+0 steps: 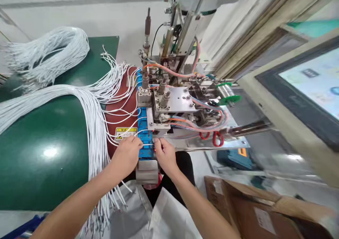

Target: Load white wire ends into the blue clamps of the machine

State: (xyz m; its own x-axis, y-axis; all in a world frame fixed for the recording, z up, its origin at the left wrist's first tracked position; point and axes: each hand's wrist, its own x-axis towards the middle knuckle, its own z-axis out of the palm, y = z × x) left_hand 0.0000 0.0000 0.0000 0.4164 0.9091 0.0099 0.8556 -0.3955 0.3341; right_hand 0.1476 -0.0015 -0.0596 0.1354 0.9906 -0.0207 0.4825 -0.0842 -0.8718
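Left hand (129,152): pinching a white cable (147,145), laid across the near part of the blue slotted holder (145,153)
Right hand (165,155): fingers pinched on its right end
Slots farther along: more cables in, lol
Cardboard box (221,200): near right, contents too blurry to tell

1. Left hand (127,152): pinched closed, back upward; left forearm (84,193) bare, reaching diagonally inward.
2. Right hand (166,157): likewise pinched, curled; right forearm (200,205) bare, angled inward.
3. Hands near each other, not touching.
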